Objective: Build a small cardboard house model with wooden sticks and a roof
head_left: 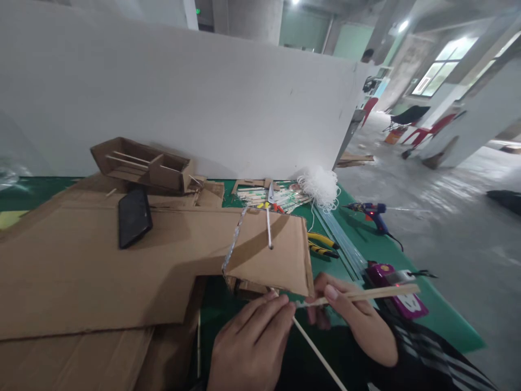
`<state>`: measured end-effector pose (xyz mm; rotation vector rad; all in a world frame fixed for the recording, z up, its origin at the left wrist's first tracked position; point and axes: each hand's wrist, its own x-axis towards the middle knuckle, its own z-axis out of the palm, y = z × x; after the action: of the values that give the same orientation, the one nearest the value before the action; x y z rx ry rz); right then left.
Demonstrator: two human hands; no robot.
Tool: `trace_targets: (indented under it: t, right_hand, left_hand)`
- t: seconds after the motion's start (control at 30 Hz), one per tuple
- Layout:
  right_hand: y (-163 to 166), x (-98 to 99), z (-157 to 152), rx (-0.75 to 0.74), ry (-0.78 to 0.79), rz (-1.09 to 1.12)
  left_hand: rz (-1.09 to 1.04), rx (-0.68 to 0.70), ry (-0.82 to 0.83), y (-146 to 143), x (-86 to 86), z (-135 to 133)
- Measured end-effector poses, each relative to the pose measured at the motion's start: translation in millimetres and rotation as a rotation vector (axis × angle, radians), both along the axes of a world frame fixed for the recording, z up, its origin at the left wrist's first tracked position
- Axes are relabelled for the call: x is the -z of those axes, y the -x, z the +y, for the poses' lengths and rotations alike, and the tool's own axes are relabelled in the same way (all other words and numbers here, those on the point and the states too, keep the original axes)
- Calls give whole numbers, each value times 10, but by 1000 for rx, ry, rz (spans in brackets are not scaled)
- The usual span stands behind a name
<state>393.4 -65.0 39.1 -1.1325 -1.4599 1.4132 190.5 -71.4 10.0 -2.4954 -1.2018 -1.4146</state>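
Two-handed work: right hand (345,312) pinches wooden stick (391,291) at four o'clock; left hand (256,336), hold unclear; slipping could dent cardboard box (252,255).

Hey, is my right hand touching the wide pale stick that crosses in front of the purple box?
Touching. The head view shows the right hand pinching the wide pale stick, the thumb pressed against it.

Out left, the smartphone (134,218) lay on the cardboard sheet (77,266), divided tray (163,175) behind it! At centre, the cardboard box (287,258) had scissors (271,193) behind, over the stick pile (251,196), and pliers (321,239) just right; farther right, past glue sticks (344,244), sat the glue gun (377,219), what looked like a power strip (388,271) in front.
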Motion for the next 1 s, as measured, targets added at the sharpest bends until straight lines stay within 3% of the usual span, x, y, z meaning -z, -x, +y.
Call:
trace_targets:
  t: [0.23,0.53,1.0]
  right_hand:
    - [27,-11,-11,-106,15,4]
    - [33,-234,21,-303,-215,-412]
    - [8,-313,-53,-245,-394,-537]
  left_hand:
    - [-1,-23,-6,0,-4,-7]
    - [64,12,8,39,57,-11]
    - [31,2,10,20,-33,-11]
